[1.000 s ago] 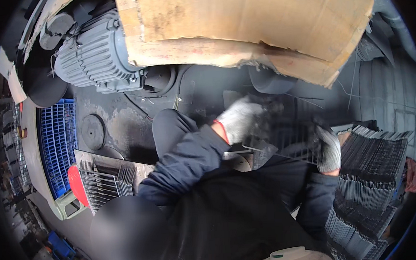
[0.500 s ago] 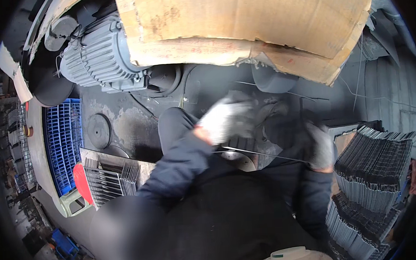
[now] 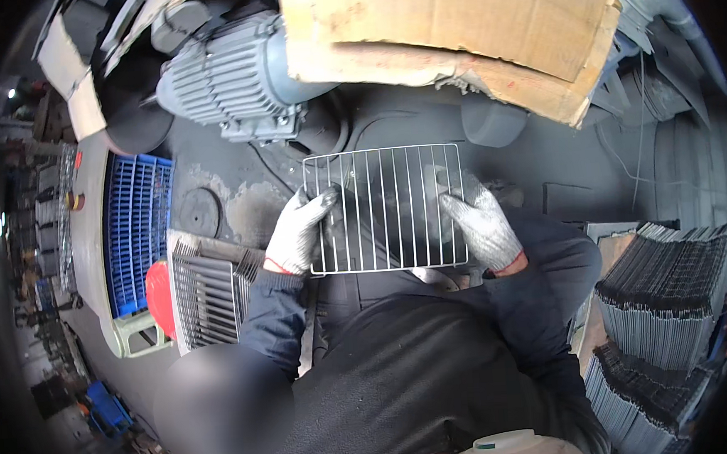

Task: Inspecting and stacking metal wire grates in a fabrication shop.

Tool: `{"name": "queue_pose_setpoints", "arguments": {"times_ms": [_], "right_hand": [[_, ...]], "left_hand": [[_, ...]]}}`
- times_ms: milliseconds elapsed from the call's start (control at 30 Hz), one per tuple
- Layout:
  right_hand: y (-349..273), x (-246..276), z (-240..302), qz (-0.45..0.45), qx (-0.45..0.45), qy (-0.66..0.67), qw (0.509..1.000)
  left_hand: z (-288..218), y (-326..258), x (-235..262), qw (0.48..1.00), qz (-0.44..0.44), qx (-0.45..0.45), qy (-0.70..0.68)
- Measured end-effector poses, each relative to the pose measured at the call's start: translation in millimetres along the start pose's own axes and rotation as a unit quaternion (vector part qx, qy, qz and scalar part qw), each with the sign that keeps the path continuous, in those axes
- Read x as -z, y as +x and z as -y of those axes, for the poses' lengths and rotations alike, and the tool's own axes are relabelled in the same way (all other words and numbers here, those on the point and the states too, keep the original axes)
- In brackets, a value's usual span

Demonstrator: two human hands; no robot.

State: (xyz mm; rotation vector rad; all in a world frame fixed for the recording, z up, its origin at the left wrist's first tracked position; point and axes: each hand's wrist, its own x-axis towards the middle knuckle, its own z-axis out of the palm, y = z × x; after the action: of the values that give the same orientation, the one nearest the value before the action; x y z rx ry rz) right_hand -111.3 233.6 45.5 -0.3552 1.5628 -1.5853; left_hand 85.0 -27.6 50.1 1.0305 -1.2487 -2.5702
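Observation:
A rectangular wire rack (image 3: 384,209) of shiny metal rods is held up flat in front of my body. My left hand (image 3: 295,231), in a white knit glove with dark-stained fingertips, grips the rack's left side with the thumb on top. On the opposite side, my right hand (image 3: 484,224) in a matching glove is closed on the rack, its thumb over the outer rods. The fingers beneath the rack are partly hidden. Through the rods my dark trousers and the grey machine bed show.
Stacked wire racks (image 3: 662,279) stand at the right; more racks (image 3: 209,290) lean at the left beside a red round thing (image 3: 160,299). A blue plastic crate (image 3: 139,232) is farther left. Ahead are a grey electric motor (image 3: 225,77) and a cardboard sheet (image 3: 451,22).
Both gloved hands were blurred and apart, with a thin rod-like edge near the right one. Now they hold the wire rack flat between them. The whole view has shifted slightly.

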Motion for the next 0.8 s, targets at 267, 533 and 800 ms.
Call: {"name": "queue_pose_setpoints", "arguments": {"times_ms": [267, 533, 800], "right_hand": [[-79, -27, 68, -0.144, 0.401, -0.222, 0.877], [-130, -6, 48, -0.266, 0.328, 0.159, 0.892], [-144, 16, -13, -0.248, 0.31, 0.149, 0.906]], "left_hand": [[-27, -81, -86, 0.761, 0.173, -0.37, 0.504], [22, -76, -128, 0.769, -0.18, -0.519, 0.327], [67, -36, -140, 0.977, 0.069, -0.187, -0.069]]}}
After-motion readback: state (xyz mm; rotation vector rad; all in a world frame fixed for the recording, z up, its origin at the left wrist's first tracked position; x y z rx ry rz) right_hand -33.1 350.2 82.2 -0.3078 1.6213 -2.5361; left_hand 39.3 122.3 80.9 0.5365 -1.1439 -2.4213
